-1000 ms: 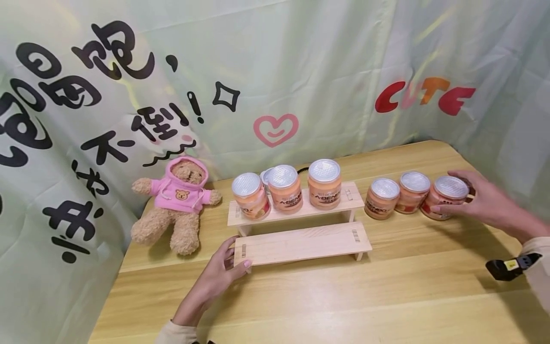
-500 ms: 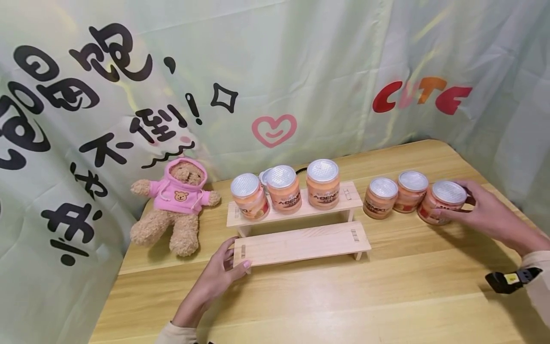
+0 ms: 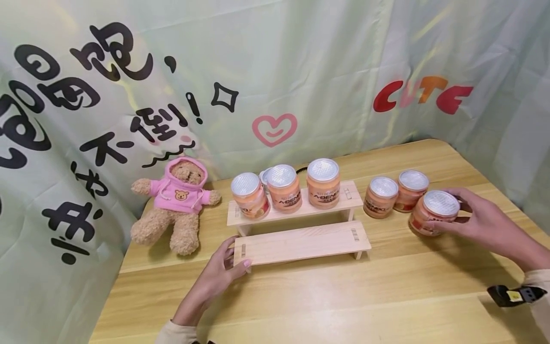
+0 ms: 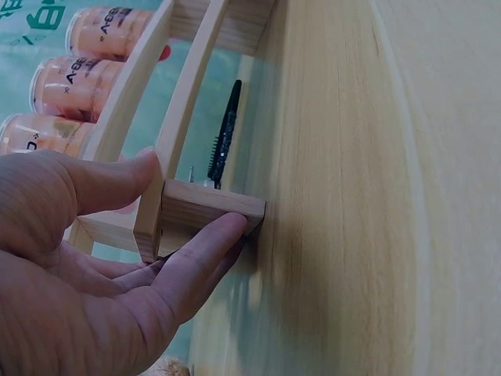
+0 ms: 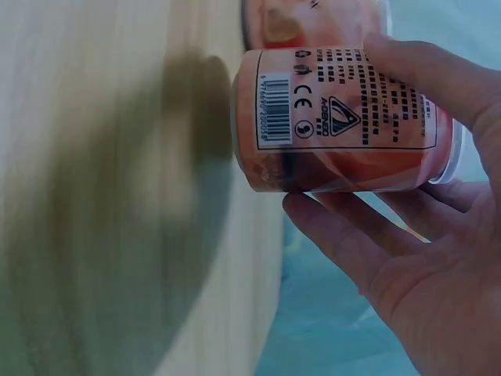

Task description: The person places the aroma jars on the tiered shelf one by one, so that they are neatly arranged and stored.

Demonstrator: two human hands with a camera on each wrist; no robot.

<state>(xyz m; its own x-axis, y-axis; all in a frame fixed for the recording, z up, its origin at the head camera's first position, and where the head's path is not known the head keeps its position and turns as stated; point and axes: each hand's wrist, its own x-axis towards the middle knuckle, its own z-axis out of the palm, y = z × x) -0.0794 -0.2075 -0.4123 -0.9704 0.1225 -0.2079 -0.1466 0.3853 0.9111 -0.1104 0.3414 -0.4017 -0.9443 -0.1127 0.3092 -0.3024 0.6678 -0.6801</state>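
At the right of the head view, my right hand (image 3: 485, 224) grips a squat orange can (image 3: 434, 215) with a silver ridged lid. In the right wrist view, thumb and fingers lie on opposite sides of this can (image 5: 344, 117), its barcode showing; it seems just off the table. Two similar cans, one in front (image 3: 380, 198) and one behind (image 3: 411, 191), stand close to its left. My left hand (image 3: 219, 267) holds the left end of the lower step of a pale wooden two-step rack (image 3: 301, 243). In the left wrist view, the thumb touches the board (image 4: 149, 211) and fingers reach its end support.
Three orange cans, left (image 3: 250, 196), middle (image 3: 283, 188) and right (image 3: 323, 184), stand on the rack's upper step. A teddy bear (image 3: 180, 205) in a pink hoodie sits left on the wooden table (image 3: 326, 306). Behind hangs a printed curtain (image 3: 326, 86). A dark brush-like object (image 4: 225, 137) lies behind the rack.
My right hand has moved the can leftward and toward me, away from its earlier spot beside the other two. My left hand has kept its hold on the rack.
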